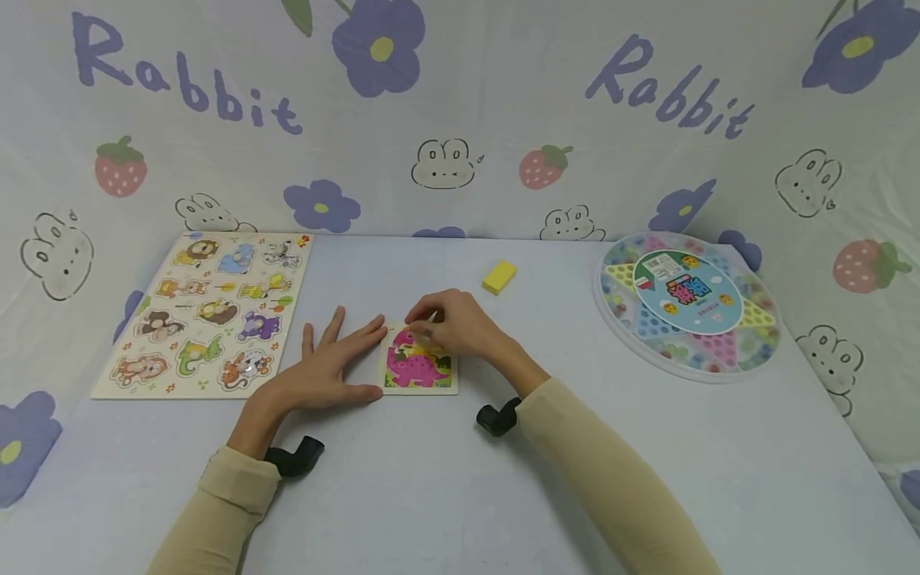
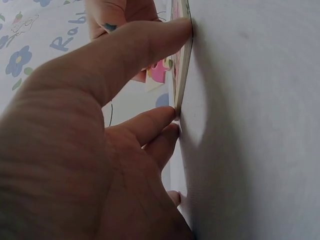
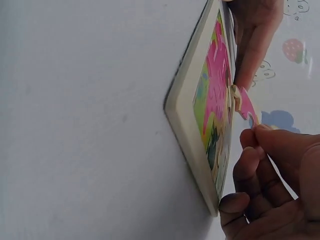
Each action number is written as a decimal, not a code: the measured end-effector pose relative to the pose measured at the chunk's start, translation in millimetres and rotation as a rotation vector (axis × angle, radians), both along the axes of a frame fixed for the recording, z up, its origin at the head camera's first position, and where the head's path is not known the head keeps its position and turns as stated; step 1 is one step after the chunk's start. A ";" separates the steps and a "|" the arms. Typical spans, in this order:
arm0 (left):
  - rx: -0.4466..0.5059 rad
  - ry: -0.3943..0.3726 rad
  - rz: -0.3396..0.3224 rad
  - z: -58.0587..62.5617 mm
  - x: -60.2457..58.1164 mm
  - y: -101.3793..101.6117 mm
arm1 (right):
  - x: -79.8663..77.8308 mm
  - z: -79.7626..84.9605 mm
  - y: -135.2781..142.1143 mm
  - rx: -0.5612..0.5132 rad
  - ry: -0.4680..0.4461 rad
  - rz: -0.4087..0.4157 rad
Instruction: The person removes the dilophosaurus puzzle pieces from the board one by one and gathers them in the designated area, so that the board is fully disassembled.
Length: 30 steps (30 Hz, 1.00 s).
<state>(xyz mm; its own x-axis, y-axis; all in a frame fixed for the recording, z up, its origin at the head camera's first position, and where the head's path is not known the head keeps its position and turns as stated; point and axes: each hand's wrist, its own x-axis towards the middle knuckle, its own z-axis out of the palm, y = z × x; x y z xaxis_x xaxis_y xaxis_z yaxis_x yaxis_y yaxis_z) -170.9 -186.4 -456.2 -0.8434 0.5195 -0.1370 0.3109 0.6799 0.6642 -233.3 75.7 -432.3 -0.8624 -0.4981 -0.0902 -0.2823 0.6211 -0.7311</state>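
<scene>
A small square jigsaw puzzle (image 1: 419, 372) with a pink dinosaur picture and a pale frame lies on the table, in front of the person. Spread and mostly straight, the left hand (image 1: 327, 369) touches the puzzle's left side, thumb at the near corner and index finger at the far one. The right hand (image 1: 456, 323) is over the puzzle's far right part. Its thumb and index finger pinch a pink puzzle piece (image 3: 246, 106) by one end. In the right wrist view the piece stands tilted at the picture's surface; the left wrist view shows the same piece (image 2: 159, 72) beyond the thumb.
A yellow block (image 1: 499, 277) lies beyond the right hand. On the left is a large animal picture board (image 1: 208, 311); on the right, a round Chinese checkers set (image 1: 690, 307) with a clear cover. A printed cloth (image 1: 489, 104) hangs behind the table.
</scene>
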 end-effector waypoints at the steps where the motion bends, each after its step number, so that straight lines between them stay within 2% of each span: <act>1: 0.001 -0.001 0.000 0.1 -0.1 0.0 | -0.4 -0.4 1.7 -0.010 -0.007 -0.006; 12: -0.002 -0.007 0.003 1.4 0.3 0.7 | -1.7 -0.7 31.8 -0.136 -0.105 -0.080; 22: -0.006 -0.002 0.009 -0.6 0.3 0.6 | -4.4 -1.3 71.6 -0.064 -0.104 -0.063; 30: -0.006 0.001 0.009 -1.3 0.1 1.0 | -3.5 -3.0 92.4 -0.017 -0.124 -0.074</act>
